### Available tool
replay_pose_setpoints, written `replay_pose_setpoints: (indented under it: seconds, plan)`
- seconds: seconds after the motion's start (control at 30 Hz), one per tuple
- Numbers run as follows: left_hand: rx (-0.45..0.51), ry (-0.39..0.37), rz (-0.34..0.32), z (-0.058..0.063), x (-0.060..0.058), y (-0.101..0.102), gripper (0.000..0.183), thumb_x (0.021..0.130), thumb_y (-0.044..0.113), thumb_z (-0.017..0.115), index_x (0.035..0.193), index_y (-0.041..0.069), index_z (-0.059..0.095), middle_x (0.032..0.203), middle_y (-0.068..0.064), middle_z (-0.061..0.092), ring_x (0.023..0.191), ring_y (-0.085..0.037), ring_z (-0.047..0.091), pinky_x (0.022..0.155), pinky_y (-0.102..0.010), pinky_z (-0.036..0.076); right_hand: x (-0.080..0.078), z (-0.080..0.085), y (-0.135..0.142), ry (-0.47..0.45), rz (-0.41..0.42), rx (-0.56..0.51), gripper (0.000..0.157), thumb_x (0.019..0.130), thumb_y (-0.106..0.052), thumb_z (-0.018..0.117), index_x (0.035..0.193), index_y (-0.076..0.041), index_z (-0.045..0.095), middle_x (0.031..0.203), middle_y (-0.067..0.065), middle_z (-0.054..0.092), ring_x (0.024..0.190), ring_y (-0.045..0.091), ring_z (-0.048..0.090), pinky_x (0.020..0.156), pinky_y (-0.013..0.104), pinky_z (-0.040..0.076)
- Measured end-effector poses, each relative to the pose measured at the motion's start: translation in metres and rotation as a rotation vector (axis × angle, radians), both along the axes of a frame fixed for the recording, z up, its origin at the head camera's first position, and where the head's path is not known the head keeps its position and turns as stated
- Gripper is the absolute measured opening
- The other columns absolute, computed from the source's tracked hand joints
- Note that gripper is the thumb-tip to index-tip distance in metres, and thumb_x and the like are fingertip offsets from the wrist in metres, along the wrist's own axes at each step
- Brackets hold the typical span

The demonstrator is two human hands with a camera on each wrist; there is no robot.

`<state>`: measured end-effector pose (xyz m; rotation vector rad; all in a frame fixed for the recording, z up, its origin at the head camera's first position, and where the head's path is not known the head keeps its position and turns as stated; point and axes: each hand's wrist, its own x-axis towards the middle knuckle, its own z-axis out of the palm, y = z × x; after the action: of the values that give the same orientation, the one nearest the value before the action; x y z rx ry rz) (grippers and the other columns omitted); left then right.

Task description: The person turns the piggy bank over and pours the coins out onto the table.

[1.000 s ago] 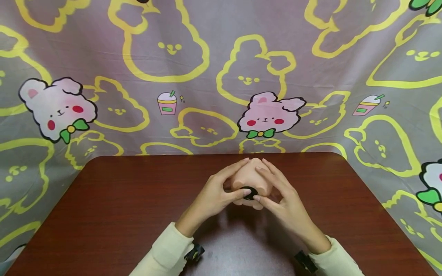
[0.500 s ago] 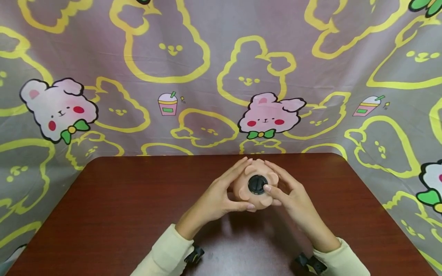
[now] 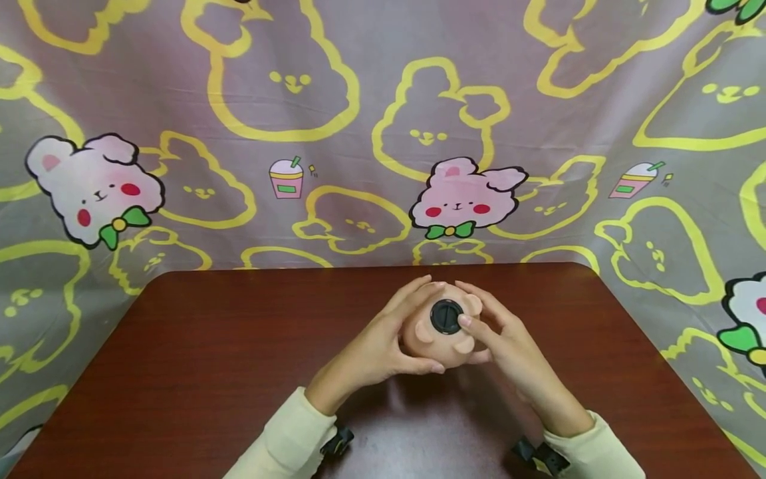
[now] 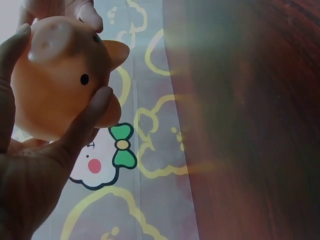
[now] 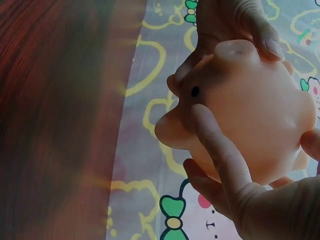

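Observation:
Between both hands is a pink piggy bank (image 3: pixel 423 347), tipped so its underside with short round feet and a round black plug (image 3: pixel 446 317) faces the head camera. My left hand (image 3: pixel 374 339) grips its left side, thumb below and fingers over the far side. The right hand (image 3: pixel 509 346) holds the opposite side, with its thumb tip at the plug's right edge. In the left wrist view the piggy bank (image 4: pixel 60 95) shows its snout, black eyes and ears. From the right wrist, a finger (image 5: pixel 220 145) lies across the piggy bank (image 5: pixel 260 110) beside one eye.
A dark reddish-brown wooden table (image 3: pixel 239 359) lies under the hands. Behind it and along both sides hangs a grey curtain (image 3: pixel 335 53) with yellow bear outlines and rabbit heads. Dark straps with small devices (image 3: pixel 338 441) sit at both wrists.
The piggy bank has turned so its underside and plug face the head camera. The left thumb has left the plug for the lower side, and the right hand has shifted slightly right.

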<state>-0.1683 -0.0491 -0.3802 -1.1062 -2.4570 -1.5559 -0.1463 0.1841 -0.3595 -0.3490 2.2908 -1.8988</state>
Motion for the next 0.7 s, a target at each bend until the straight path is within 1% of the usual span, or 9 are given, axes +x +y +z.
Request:
replay_pose_setpoints:
  seconds: [0.1,0.17,0.37,0.6,0.63,0.7]
  plan:
    - [-0.005,0.000,-0.008,-0.0012,0.0000,0.0002,0.111,0.075,0.019,0.096,0.163,0.035,0.030,0.172,0.000,0.022,0.153,-0.025,0.037,0.116,-0.047,0.045,-0.0006,-0.0012,0.0002,0.011,0.009,0.020,0.054,0.107,-0.027,0.060,0.159,-0.026,0.044,0.155,0.011,0.048,0.108,0.015,0.068,0.078,0.038,0.064]
    - [0.000,-0.005,-0.011,-0.0019,0.0002,0.0003,0.113,0.074,0.019,0.097,0.163,0.035,0.028,0.172,0.002,0.022,0.152,-0.024,0.037,0.116,-0.045,0.046,-0.0004,-0.0014,0.0004,0.018,0.013,0.030,0.054,0.107,-0.027,0.061,0.159,-0.026,0.043,0.155,0.011,0.049,0.108,0.014,0.068,0.078,0.038,0.064]
    - [0.027,-0.004,-0.007,-0.0026,0.0002,0.0002,0.114,0.072,0.017,0.098,0.161,0.035,0.030,0.170,0.006,0.026,0.149,-0.019,0.040,0.115,-0.042,0.047,0.0019,0.0006,-0.0014,0.044,0.031,0.030,0.055,0.108,-0.025,0.060,0.159,-0.021,0.042,0.154,0.014,0.049,0.104,0.013,0.070,0.078,0.036,0.064]
    - [0.052,0.001,0.004,-0.0022,0.0012,0.0022,0.113,0.072,0.018,0.098,0.161,0.036,0.030,0.169,0.011,0.026,0.146,-0.017,0.043,0.112,-0.039,0.049,0.0015,0.0018,-0.0035,0.109,0.017,0.050,0.052,0.108,-0.024,0.059,0.158,-0.023,0.045,0.154,0.011,0.050,0.107,0.011,0.068,0.080,0.035,0.064]
    - [0.053,0.007,0.009,-0.0024,0.0014,0.0024,0.113,0.072,0.018,0.098,0.161,0.036,0.031,0.169,0.011,0.027,0.146,-0.017,0.043,0.112,-0.039,0.049,0.0014,0.0015,-0.0040,0.124,0.011,0.062,0.051,0.108,-0.024,0.060,0.157,-0.023,0.046,0.153,0.010,0.052,0.107,0.010,0.068,0.080,0.035,0.064]
    - [0.051,0.018,0.017,-0.0032,0.0018,0.0027,0.112,0.072,0.019,0.098,0.160,0.035,0.031,0.169,0.009,0.028,0.147,-0.017,0.043,0.113,-0.039,0.049,0.0013,0.0010,-0.0047,0.171,-0.008,0.104,0.050,0.107,-0.023,0.061,0.155,-0.023,0.049,0.153,0.008,0.054,0.112,0.008,0.065,0.084,0.030,0.062]
